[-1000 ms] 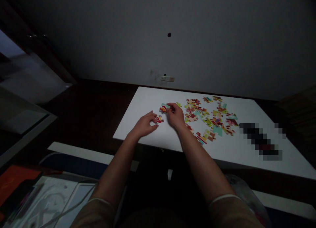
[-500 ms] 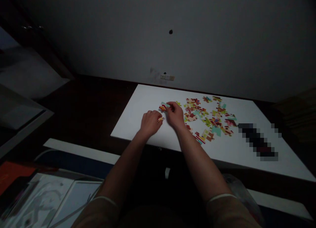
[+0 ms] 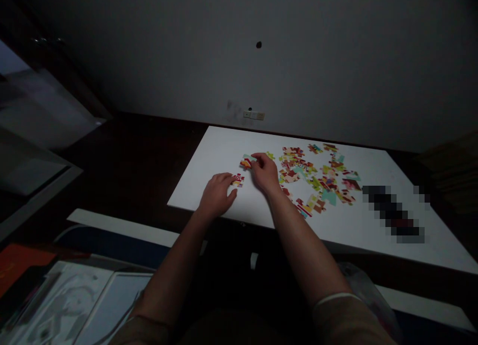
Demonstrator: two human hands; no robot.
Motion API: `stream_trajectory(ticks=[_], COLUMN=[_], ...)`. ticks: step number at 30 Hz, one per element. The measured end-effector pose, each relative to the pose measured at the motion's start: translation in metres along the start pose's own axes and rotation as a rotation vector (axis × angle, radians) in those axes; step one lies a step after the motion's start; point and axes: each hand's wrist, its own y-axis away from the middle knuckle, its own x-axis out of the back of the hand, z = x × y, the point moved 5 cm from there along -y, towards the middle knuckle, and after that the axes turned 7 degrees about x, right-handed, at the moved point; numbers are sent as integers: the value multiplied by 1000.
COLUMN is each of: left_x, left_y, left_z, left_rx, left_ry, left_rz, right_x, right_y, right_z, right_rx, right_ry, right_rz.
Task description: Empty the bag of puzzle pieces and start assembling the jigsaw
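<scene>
Your left hand (image 3: 217, 195) lies open, its fingertips at a red-and-white jigsaw piece (image 3: 238, 180). Your right hand (image 3: 264, 173) curls down beside a teal piece (image 3: 247, 157); you cannot tell if it grips. Both are left of centre on the white surface (image 3: 194, 185). Most loose pieces (image 3: 317, 178) spread toward the right, none clearly joined. No writing is legible.

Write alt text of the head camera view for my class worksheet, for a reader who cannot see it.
A person's left hand and right hand work among jigsaw puzzle pieces on a white table. The left hand's fingers reach a red piece; many more colourful pieces lie scattered to the right.
</scene>
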Motion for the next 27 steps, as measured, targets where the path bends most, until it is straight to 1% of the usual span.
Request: stream_trajectory(ticks=[3,9,15,18,23,25,27], left_x=[-2,-1,-1,-2,-2,-2,-2], left_y=[1,2,5,5,2,1,0], left_z=[6,9,10,12,14,15,16], left_rx=[-34,-49,-55,-90,-125,-127,-135], left_ry=[-24,-51,-58,-49,-33,-23,-6], left_rz=[-5,14,29,15,-16,-24,-36], right_x=[-3,-8,-8,-12,-24,-23,-17], right_y=[0,2,2,-3,-10,-7,1], right_z=[3,6,6,4,-6,-15,-27], right_rx=[3,12,31,57,86,100,135], right_ry=[-13,23,185,298,494,533,551], right_rz=[-34,-83,-109,-144,-215,-216,-206])
